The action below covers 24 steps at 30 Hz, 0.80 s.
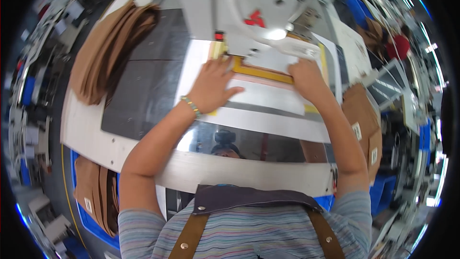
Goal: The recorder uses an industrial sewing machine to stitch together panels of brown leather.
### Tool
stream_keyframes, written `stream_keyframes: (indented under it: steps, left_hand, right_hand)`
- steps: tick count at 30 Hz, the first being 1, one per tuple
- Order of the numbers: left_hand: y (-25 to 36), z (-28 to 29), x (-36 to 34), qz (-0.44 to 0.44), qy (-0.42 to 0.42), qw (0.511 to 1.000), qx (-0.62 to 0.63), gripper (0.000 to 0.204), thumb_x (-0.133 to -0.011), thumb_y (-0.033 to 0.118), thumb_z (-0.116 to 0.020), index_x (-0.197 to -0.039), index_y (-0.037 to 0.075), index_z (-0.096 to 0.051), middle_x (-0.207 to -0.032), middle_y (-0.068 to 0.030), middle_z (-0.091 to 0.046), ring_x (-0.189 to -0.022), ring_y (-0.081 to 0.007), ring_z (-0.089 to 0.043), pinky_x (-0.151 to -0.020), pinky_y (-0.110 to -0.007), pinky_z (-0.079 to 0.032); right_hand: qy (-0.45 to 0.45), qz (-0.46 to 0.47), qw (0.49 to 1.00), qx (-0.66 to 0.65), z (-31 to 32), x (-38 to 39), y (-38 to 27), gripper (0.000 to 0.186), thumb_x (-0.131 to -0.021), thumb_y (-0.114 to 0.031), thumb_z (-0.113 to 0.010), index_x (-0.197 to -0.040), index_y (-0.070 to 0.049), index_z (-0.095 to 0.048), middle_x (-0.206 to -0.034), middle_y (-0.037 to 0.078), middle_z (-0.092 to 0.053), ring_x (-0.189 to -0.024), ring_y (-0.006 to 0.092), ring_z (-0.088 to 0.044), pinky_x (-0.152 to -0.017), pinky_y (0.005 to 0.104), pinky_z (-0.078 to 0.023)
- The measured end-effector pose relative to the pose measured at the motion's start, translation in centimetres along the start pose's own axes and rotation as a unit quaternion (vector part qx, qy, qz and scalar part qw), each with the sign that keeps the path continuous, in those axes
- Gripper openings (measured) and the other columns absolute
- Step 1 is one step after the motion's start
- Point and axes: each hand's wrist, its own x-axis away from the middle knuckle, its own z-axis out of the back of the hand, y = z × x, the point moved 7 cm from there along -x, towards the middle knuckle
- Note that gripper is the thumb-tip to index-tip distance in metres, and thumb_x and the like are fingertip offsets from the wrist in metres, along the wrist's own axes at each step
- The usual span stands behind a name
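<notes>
Two hands on one white table (86, 129), left hand (211, 88) flat with fingers spread on one yellow-edged template (268, 91), right hand (306, 79) pressing it, fingers together, two tan fabric stacks (110, 48) at left.

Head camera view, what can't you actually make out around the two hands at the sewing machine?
- Right hand: its fingertips go under the white machine head, so what they touch is hidden.
- Yellow-edged template: its far part is covered by the machine head.
- Left hand: lies flat, hiding the panel under it.
- Brown fabric stack: piece count too blurred to tell.
</notes>
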Motion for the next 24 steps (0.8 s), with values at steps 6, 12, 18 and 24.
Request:
stream_keyframes:
  steps: [6, 12, 18, 24]
  left_hand:
    - [-2.9, 3.8, 0.4, -0.008, 0.077, 0.996, -0.038, 0.059, -0.1, 0.044, -0.062, -0.132, -0.006, -0.062, -0.152, -0.028, -0.05, -0.145, -0.0427, -0.044, -0.121, -0.049, -0.034]
    - [-21.8, 18.5, 3.4, 0.166, 0.245, 0.932, -0.21, 0.02, -0.094, 0.018, -0.065, -0.102, 0.0, -0.072, -0.107, -0.0218, -0.072, -0.102, -0.0409, -0.066, -0.09, -0.052, -0.053]
    - [-32.6, 20.9, 8.8, 0.293, 0.193, 0.897, -0.268, 0.022, -0.1, 0.018, -0.059, -0.097, 0.002, -0.074, -0.1, -0.0232, -0.073, -0.1, -0.0426, -0.068, -0.091, -0.053, -0.053]
    - [-32.6, 20.5, 8.6, 0.278, 0.101, 0.914, -0.276, 0.022, -0.098, 0.016, -0.059, -0.099, 0.0, -0.074, -0.102, -0.0255, -0.073, -0.099, -0.0431, -0.068, -0.091, -0.053, -0.053]
  right_hand:
    - [0.125, -0.082, 0.985, -0.081, 3.2, 2.1, 1.6, 0.015, -0.082, 0.004, -0.055, -0.088, -0.001, -0.068, -0.113, 0.019, -0.068, -0.107, 0.0394, -0.061, -0.096, 0.0491, -0.049]
    - [0.295, -0.126, 0.934, -0.16, 3.2, 8.0, 4.4, 0.017, -0.088, 0.007, -0.051, -0.094, 0.001, -0.067, -0.124, 0.017, -0.064, -0.119, 0.0364, -0.059, -0.104, 0.0446, -0.047]
    - [0.333, -0.178, 0.902, -0.21, 1.6, 8.8, 6.5, 0.018, -0.092, 0.006, -0.053, -0.098, 0.001, -0.069, -0.129, 0.014, -0.064, -0.123, 0.0319, -0.059, -0.106, 0.0414, -0.045]
    - [0.316, -0.178, 0.898, -0.248, 1.4, 8.7, 6.1, 0.018, -0.092, 0.006, -0.053, -0.099, 0.001, -0.069, -0.129, 0.014, -0.064, -0.123, 0.0307, -0.059, -0.104, 0.0391, -0.047]
